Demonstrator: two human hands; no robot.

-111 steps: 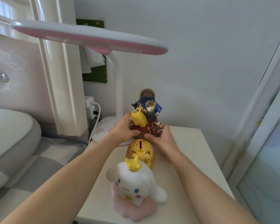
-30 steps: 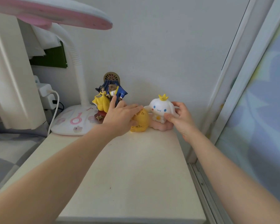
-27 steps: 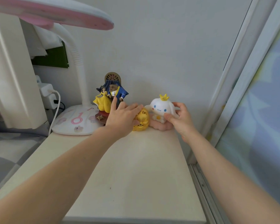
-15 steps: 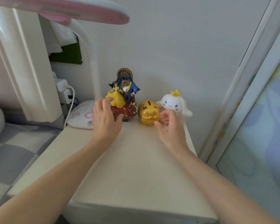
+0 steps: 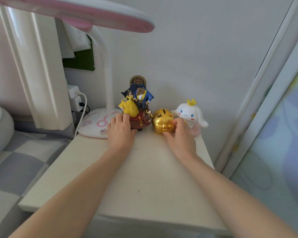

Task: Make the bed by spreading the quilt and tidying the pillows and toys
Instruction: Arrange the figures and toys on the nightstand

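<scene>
Nightstand point(image 5: 144, 177): lamp point(image 5: 96, 124), figurine point(image 5: 136, 107), piggy bank point(image 5: 162, 121), plush point(image 5: 187, 114)

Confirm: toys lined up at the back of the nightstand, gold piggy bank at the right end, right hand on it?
Not quite. The head view shows the gold piggy bank in the middle, between the dancing figurine and the white plush dog, which sits at the right end. The right hand does touch it.

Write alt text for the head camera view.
Two hands reach to toys lined up at the back of a white nightstand: left hand at a dancing-couple figurine, right hand touching a gold piggy bank, a white plush dog beside it.
</scene>
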